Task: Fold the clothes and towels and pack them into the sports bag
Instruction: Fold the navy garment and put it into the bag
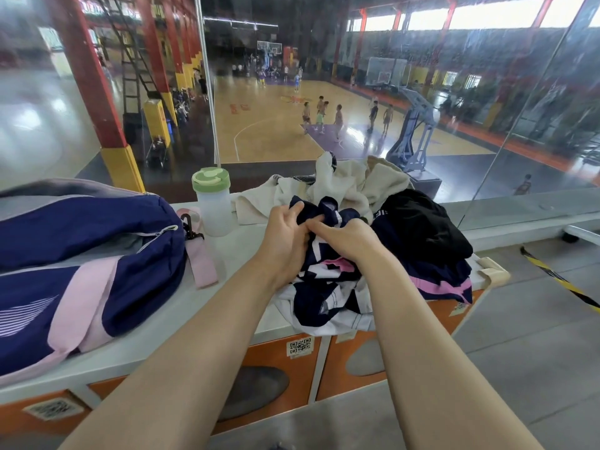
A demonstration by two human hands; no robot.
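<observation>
Both hands, left hand point(283, 241) and right hand point(344, 237), grip the navy-and-white garment point(324, 287) atop the clothes pile point(422, 228) on the locker top point(246, 306). Sports bag point(84, 254) lies left, beside the bottle point(215, 203). Risk: lifting may drag tangled neighbours off the edge.

A sports bag point(81, 254) lies on the left part of a counter point(246, 323). Just right of it, toward the back edge, stands a bottle point(214, 203). A heap of clothes point(373, 241) sits on the right part of the counter, spilling over its front edge. Both hands rest on the heap, the left hand point(285, 241) touching the right hand point(344, 237). Behind the counter rises a glass wall point(292, 92).
</observation>
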